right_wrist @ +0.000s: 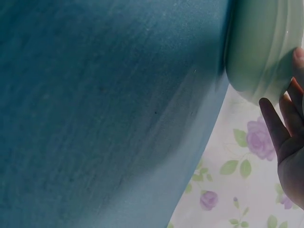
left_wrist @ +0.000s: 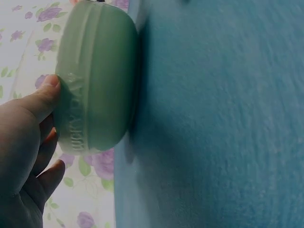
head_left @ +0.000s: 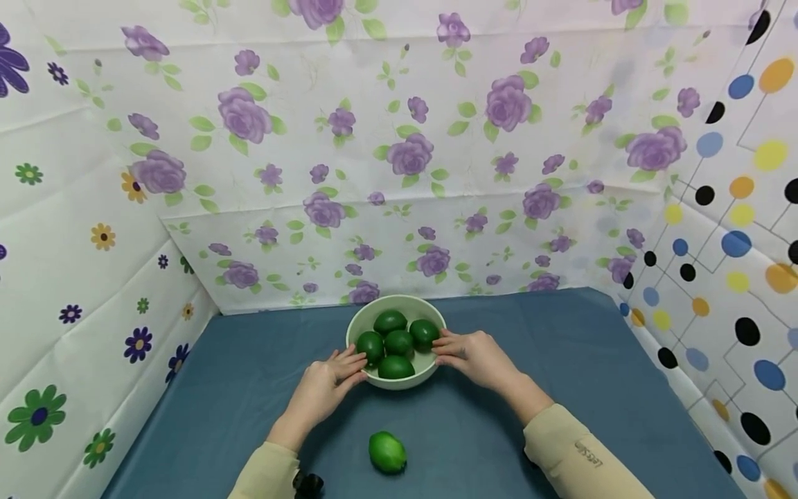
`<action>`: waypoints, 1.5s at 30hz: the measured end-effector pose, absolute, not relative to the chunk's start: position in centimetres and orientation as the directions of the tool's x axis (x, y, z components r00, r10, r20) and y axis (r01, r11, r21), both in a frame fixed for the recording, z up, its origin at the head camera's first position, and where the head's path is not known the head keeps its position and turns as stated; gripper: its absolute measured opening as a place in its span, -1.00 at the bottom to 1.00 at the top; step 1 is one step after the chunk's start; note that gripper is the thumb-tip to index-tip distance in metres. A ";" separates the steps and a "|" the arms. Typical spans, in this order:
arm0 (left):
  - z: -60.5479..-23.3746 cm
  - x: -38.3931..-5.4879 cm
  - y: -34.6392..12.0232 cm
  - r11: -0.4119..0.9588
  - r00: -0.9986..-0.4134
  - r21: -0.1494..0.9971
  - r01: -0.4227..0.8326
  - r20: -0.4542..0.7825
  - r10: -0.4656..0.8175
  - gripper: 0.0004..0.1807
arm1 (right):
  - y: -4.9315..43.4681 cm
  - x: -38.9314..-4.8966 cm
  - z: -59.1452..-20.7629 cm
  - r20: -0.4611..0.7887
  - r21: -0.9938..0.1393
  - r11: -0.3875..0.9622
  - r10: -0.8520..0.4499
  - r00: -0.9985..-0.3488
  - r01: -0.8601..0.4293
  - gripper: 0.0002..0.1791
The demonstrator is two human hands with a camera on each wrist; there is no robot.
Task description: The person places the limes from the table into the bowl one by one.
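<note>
A pale green bowl (head_left: pixel 426 373) stands on the blue-covered table, with several smooth, dark green oval fruits (head_left: pixel 399 342) inside. At its left side my left hand (head_left: pixel 321 388) holds the rim, its fingertips reaching over the edge. My right hand (head_left: pixel 476 357) grips the opposite side of the rim in the same way. In the left wrist view, the thumb lies on the bowl's outer wall (left_wrist: pixel 102 80), near raised lettering. The right wrist view catches fingers (right_wrist: pixel 273 118) against the wall at the image edge. Nearer to me, a brighter green lime (head_left: pixel 387 452) lies on the cloth.
Blue cloth (head_left: pixel 249 388) covers the table. A white sheet with purple flowers (head_left: pixel 408 156) hangs behind it. Patterned sheets flank it, flowered on the left (head_left: pixel 62 277) and dotted on the right (head_left: pixel 736 291). A small black object (head_left: pixel 308 484) shows by the left sleeve.
</note>
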State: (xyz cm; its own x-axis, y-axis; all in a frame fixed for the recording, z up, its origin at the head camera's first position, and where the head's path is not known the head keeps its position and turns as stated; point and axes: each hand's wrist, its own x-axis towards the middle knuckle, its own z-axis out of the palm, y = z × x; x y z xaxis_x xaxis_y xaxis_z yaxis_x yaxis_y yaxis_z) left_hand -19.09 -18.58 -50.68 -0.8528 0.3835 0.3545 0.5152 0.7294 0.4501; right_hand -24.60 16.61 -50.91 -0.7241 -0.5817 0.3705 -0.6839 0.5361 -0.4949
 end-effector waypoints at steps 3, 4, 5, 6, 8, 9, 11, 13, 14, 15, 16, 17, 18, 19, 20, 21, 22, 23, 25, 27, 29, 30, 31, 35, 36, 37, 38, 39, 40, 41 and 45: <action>-50.6 -18.6 -18.7 0.737 -0.859 0.444 0.509 0.317 0.402 -0.46 | 16.5 -24.4 -51.1 0.362 -0.514 0.538 -0.569 -0.738 -0.668 -0.65; -50.7 -18.3 -18.7 0.736 -0.860 0.446 0.508 0.310 0.406 -0.43 | 16.4 -24.3 -51.1 0.359 -0.523 0.537 -0.566 -0.742 -0.662 -0.65; -50.7 -17.9 -18.8 0.733 -0.860 0.451 0.509 0.307 0.409 -0.41 | 16.4 -24.1 -51.2 0.353 -0.531 0.536 -0.564 -0.747 -0.656 -0.65; -50.8 -17.5 -18.9 0.727 -0.857 0.456 0.513 0.310 0.411 -0.40 | 16.3 -23.9 -51.2 0.349 -0.542 0.533 -0.561 -0.750 -0.650 -0.66; -50.9 -16.6 -19.1 0.709 -0.844 0.462 0.533 0.346 0.409 -0.41 | 16.3 -23.6 -51.4 0.336 -0.560 0.529 -0.559 -0.758 -0.638 -0.66; -51.0 -16.1 -19.1 0.696 -0.835 0.466 0.546 0.370 0.408 -0.43 | 16.2 -23.4 -51.5 0.327 -0.569 0.529 -0.557 -0.763 -0.630 -0.66; -51.1 -15.1 -19.2 0.663 -0.806 0.469 0.584 0.427 0.410 -0.48 | 16.2 -23.2 -51.7 0.311 -0.588 0.527 -0.553 -0.773 -0.614 -0.67; -51.2 -14.2 -19.1 0.618 -0.774 0.475 0.626 0.474 0.419 -0.55 | 16.2 -23.0 -51.8 0.295 -0.604 0.530 -0.546 -0.784 -0.596 -0.67; -51.2 -13.8 -19.1 0.598 -0.760 0.478 0.643 0.489 0.427 -0.58 | 16.2 -22.9 -51.8 0.288 -0.613 0.530 -0.541 -0.790 -0.586 -0.66; -51.2 -13.3 -19.0 0.577 -0.750 0.484 0.658 0.498 0.437 -0.61 | 16.3 -22.8 -51.9 0.285 -0.617 0.530 -0.537 -0.794 -0.581 -0.66; -51.2 -12.9 -18.9 0.559 -0.742 0.492 0.668 0.499 0.447 -0.63 | 16.3 -22.8 -51.9 0.284 -0.620 0.531 -0.535 -0.796 -0.578 -0.66; -51.1 -12.6 -18.8 0.546 -0.738 0.498 0.673 0.493 0.460 -0.65 | 16.4 -22.8 -51.9 0.286 -0.621 0.530 -0.532 -0.797 -0.577 -0.67; -51.1 -12.3 -18.8 0.539 -0.739 0.507 0.673 0.480 0.472 -0.66 | 16.4 -22.8 -51.9 0.285 -0.621 0.533 -0.530 -0.799 -0.575 -0.67; -51.1 -12.0 -18.7 0.536 -0.744 0.516 0.668 0.461 0.484 -0.66 | 16.4 -22.8 -51.9 0.285 -0.621 0.532 -0.530 -0.799 -0.575 -0.67; -51.0 -11.8 -18.6 0.537 -0.751 0.525 0.660 0.438 0.494 -0.65 | 16.5 -22.9 -51.9 0.286 -0.623 0.530 -0.530 -0.798 -0.575 -0.67; -50.9 -11.6 -18.6 0.539 -0.759 0.537 0.649 0.412 0.505 -0.64 | 16.5 -22.9 -51.9 0.285 -0.625 0.528 -0.531 -0.798 -0.575 -0.67; -50.9 -11.5 -18.5 0.543 -0.765 0.544 0.639 0.385 0.516 -0.63 | 16.5 -23.0 -51.9 0.284 -0.627 0.526 -0.533 -0.797 -0.575 -0.67; -50.8 -11.4 -18.5 0.548 -0.772 0.552 0.628 0.356 0.526 -0.61 | 16.5 -23.0 -51.9 0.283 -0.628 0.525 -0.533 -0.797 -0.574 -0.67; -50.8 -11.3 -18.4 0.556 -0.780 0.565 0.609 0.302 0.548 -0.57 | 16.6 -23.1 -51.9 0.281 -0.631 0.524 -0.534 -0.798 -0.572 -0.67; -50.7 -11.4 -18.3 0.558 -0.777 0.569 0.603 0.261 0.574 -0.53 | 16.6 -23.3 -51.9 0.285 -0.629 0.523 -0.534 -0.796 -0.576 -0.68; -50.8 -11.4 -18.3 0.553 -0.764 0.569 0.609 0.233 0.602 -0.49 | 16.6 -23.5 -51.8 0.289 -0.623 0.525 -0.535 -0.794 -0.581 -0.68; -50.8 -11.4 -18.2 0.548 -0.755 0.566 0.616 0.226 0.616 -0.48 | 16.6 -23.6 -51.8 0.293 -0.620 0.524 -0.536 -0.792 -0.584 -0.69; -50.9 -11.4 -18.2 0.541 -0.744 0.560 0.627 0.225 0.630 -0.47 | 16.6 -23.6 -51.7 0.295 -0.617 0.524 -0.537 -0.790 -0.587 -0.69; -51.0 -11.6 -18.1 0.508 -0.704 0.543 0.668 0.240 0.669 -0.46 | 16.6 -23.8 -51.5 0.295 -0.619 0.522 -0.538 -0.789 -0.587 -0.69; -50.9 -11.6 -18.1 0.502 -0.696 0.540 0.675 0.243 0.675 -0.46 | 16.6 -23.8 -51.5 0.294 -0.620 0.521 -0.538 -0.790 -0.586 -0.69; -50.9 -11.7 -18.0 0.496 -0.691 0.540 0.680 0.243 0.681 -0.46 | 16.6 -23.9 -51.4 0.294 -0.621 0.521 -0.537 -0.791 -0.585 -0.68; -50.8 -11.7 -18.0 0.496 -0.690 0.544 0.677 0.234 0.685 -0.45 | 16.6 -23.9 -51.4 0.295 -0.622 0.520 -0.537 -0.791 -0.585 -0.68; -50.7 -11.7 -17.9 0.497 -0.689 0.546 0.674 0.222 0.690 -0.43 | 16.6 -24.0 -51.3 0.297 -0.623 0.518 -0.537 -0.790 -0.586 -0.68; -50.6 -11.7 -17.8 0.497 -0.686 0.548 0.672 0.211 0.696 -0.42 | 16.6 -24.0 -51.2 0.299 -0.623 0.516 -0.537 -0.789 -0.588 -0.69; -50.5 -11.7 -17.8 0.496 -0.683 0.552 0.671 0.200 0.702 -0.41 | 16.6 -24.1 -51.2 0.301 -0.623 0.515 -0.538 -0.788 -0.590 -0.69; -50.5 -11.8 -17.4 0.484 -0.663 0.550 0.681 0.183 0.726 -0.38 | 16.5 -24.4 -50.9 0.317 -0.619 0.502 -0.543 -0.777 -0.604 -0.69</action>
State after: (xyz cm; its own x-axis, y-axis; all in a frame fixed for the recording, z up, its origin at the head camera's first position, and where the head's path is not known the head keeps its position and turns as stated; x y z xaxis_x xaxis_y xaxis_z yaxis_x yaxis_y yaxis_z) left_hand -11.80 -17.43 -50.51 -0.6632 0.7258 0.1826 0.6808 0.4837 0.5501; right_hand -24.42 16.50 -50.88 -0.7772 -0.5435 0.3172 -0.6039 0.5024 -0.6187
